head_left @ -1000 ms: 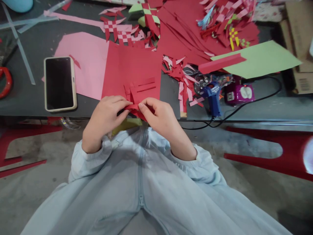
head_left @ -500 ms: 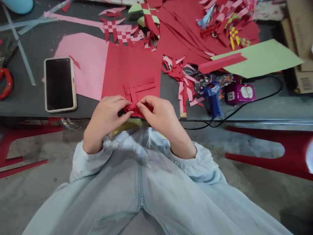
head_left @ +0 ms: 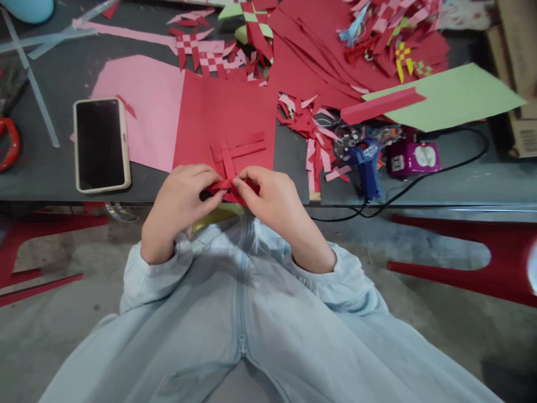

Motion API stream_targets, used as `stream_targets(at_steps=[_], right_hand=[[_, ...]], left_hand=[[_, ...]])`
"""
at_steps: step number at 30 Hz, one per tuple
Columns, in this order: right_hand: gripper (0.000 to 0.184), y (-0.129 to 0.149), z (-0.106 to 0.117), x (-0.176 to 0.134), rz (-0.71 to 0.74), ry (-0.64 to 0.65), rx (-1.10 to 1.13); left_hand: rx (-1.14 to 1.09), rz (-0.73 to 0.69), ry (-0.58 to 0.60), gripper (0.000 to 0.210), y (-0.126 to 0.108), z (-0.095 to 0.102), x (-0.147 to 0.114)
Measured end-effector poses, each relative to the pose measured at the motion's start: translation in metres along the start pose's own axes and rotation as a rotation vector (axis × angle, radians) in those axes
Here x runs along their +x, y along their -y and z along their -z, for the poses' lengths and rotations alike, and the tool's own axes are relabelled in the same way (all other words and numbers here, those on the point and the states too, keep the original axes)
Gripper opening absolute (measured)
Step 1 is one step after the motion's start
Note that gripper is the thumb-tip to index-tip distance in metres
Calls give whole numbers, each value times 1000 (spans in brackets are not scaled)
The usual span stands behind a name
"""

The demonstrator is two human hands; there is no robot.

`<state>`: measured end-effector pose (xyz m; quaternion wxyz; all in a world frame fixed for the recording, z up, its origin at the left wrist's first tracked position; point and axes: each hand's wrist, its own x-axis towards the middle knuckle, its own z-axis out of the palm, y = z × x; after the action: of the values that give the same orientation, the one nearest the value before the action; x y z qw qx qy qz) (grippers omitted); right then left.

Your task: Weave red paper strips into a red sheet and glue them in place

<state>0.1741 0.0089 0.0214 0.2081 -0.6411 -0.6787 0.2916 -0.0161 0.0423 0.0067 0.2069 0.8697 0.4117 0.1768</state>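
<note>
Between my hands are red paper strips (head_left: 227, 163), crossed over one another near the table's front edge. My left hand (head_left: 184, 193) pinches a strip on the left side with thumb and forefinger. From the right, my right hand (head_left: 272, 196) pinches the same strips close to where they cross. The fingers partly hide the crossing. Under the strips lies a red paper sheet (head_left: 229, 109), and a pink paper sheet (head_left: 140, 112) lies beside it on the left. More thin red strips (head_left: 249, 146) rest on the red sheet just beyond my fingers.
A phone (head_left: 102, 145) lies left of the sheets, with red-handled scissors (head_left: 10, 144) at the far left. On the right are a blue glue gun (head_left: 366, 165), a purple box (head_left: 415, 159) with a black cord, and green paper (head_left: 453, 98). Woven paper pieces (head_left: 205, 53) lie behind.
The strip between my hands now shows more clearly, lying crosswise from my left fingertips to the crossing. Both hands stay nearly in place, and the view has shifted slightly.
</note>
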Motion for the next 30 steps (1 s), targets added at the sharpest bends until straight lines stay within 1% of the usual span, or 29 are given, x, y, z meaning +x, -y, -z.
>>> stream_targets(at_steps=[8,11,15,18,24,30], right_hand=[[21,5,-2,-1,8,36,-19],[20,7,-2,1,22,31,-32],[21,6,1,7,42,7,-69],[20,1,4,13,82,9,-105],[22,-15,10,21,208,69,-163],[23,-25,12,22,233,107,-154]], left_hand=[[6,27,13,17,1,1,1],[-5,27,22,13,0,1,2],[-16,16,19,13,2,2,2],[-6,7,14,12,3,1,2],[36,28,2,12,2,1,0],[-38,33,12,29,-1,7,-4]])
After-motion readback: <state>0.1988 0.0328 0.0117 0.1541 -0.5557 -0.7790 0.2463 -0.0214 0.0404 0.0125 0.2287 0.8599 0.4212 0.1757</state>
